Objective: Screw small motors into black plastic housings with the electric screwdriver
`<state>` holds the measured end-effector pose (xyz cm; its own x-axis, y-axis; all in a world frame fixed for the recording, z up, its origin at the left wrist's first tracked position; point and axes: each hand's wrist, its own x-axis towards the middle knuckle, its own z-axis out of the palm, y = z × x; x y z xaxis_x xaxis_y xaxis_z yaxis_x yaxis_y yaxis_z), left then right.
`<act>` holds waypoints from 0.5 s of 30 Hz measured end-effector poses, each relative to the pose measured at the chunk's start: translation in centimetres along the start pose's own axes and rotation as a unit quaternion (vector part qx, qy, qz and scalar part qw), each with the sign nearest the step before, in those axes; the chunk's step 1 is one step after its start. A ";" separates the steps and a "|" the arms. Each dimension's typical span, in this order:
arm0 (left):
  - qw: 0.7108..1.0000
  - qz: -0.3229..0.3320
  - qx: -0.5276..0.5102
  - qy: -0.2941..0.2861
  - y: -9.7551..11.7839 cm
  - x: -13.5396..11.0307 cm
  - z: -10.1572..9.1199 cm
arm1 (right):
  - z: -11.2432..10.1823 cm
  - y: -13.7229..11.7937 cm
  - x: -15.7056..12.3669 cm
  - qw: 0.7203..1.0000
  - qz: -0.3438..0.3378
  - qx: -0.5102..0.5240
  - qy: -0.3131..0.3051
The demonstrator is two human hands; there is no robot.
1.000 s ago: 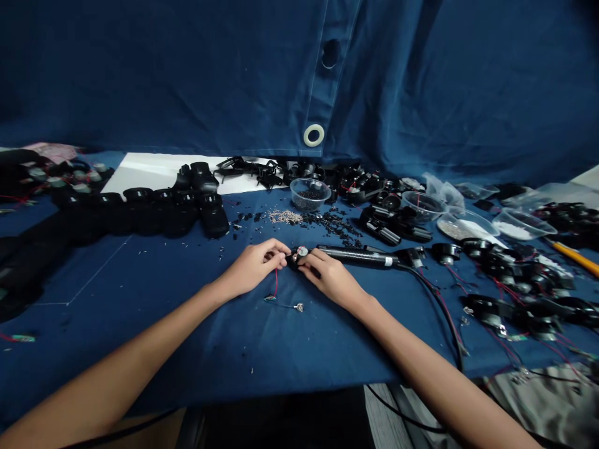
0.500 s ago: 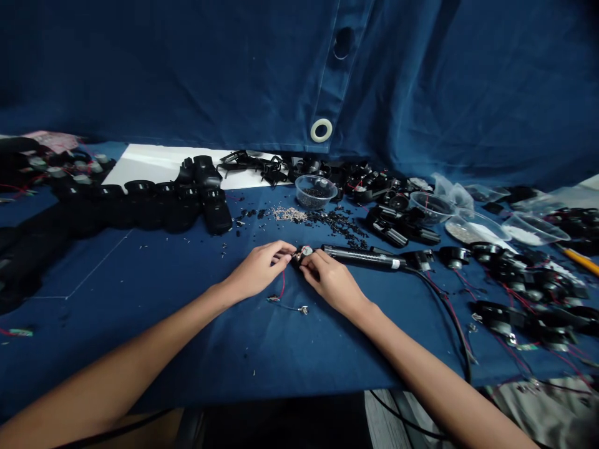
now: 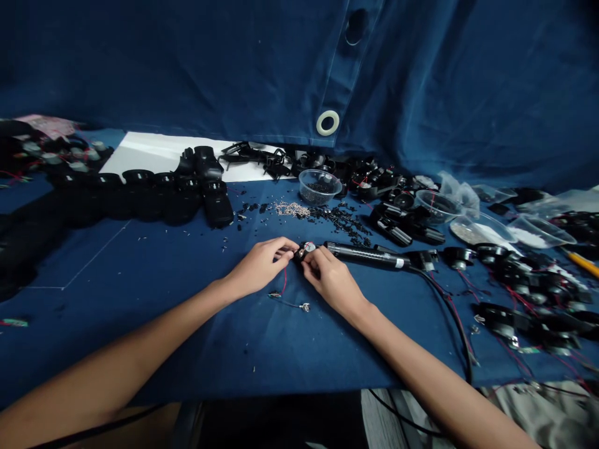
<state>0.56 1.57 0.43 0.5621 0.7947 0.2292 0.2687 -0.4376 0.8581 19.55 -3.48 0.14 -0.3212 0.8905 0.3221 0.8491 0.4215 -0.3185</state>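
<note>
My left hand [image 3: 259, 267] and my right hand [image 3: 330, 279] meet at the middle of the blue cloth, both pinched on a small black motor part [image 3: 305, 251] with a silver cap. A red wire [image 3: 283, 282] hangs from it down to a tiny connector [image 3: 305, 307] lying on the cloth. Just right of the part lies a black electric screwdriver [image 3: 365, 254], its tip pointing at my fingers and its cable trailing off the front edge.
A row of black housings [image 3: 140, 202] runs along the left. A clear cup [image 3: 319, 186], a heap of screws [image 3: 291, 209] and black bits sit behind my hands. Clear dishes [image 3: 482, 229] and wired black parts [image 3: 524, 293] crowd the right. A blue curtain hangs behind.
Both hands have stayed pinched on the small part. The view has drifted slightly, so everything sits a little right and lower than before.
</note>
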 end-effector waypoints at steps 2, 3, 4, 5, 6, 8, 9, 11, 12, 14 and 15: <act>1.000 0.003 0.007 0.002 -0.1 0.0 0.0 | -0.1 -0.1 -0.1 0.999 -0.021 -0.025 -0.011; 1.000 0.004 0.011 0.003 -0.2 0.1 0.0 | -0.1 -0.2 -0.2 0.998 -0.034 -0.044 -0.018; 1.000 0.004 0.015 0.005 -0.3 0.0 0.0 | -0.2 -0.3 -0.2 0.996 -0.045 -0.067 -0.025; 1.000 0.004 0.017 0.007 -0.3 0.0 0.0 | -0.2 -0.4 -0.2 0.994 -0.054 -0.090 -0.033; 1.000 0.000 0.018 0.007 -0.3 0.0 0.0 | -0.3 -0.5 -0.2 0.992 -0.059 -0.108 -0.041; 1.000 -0.018 0.011 -0.002 -0.3 -0.1 0.0 | -0.5 -0.5 -0.2 0.992 -0.055 -0.102 -0.053; 0.999 -0.032 -0.001 -0.007 -0.2 -0.2 0.0 | -0.6 -0.5 -0.1 0.995 -0.045 -0.074 -0.056; 0.997 -0.064 -0.051 -0.015 0.3 -0.2 0.1 | -1.0 -0.3 -0.1 0.999 -0.014 0.008 -0.051; 0.993 -0.080 -0.088 -0.015 0.6 -0.1 0.3 | -1.2 -0.3 -0.1 0.998 0.005 0.051 -0.042; 0.978 -0.114 -0.173 -0.008 1.3 0.0 0.7 | -1.5 -0.3 -0.3 0.989 0.054 0.139 -0.020; 0.968 -0.131 -0.212 -0.004 1.7 0.2 1.0 | -1.7 -0.3 -0.3 0.977 0.083 0.196 -0.011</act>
<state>1.91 0.55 1.49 0.5239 0.8514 -0.0242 0.0579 -0.0072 0.9983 20.09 -4.20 1.64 -0.2046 0.9541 0.2188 0.6661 0.2995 -0.6831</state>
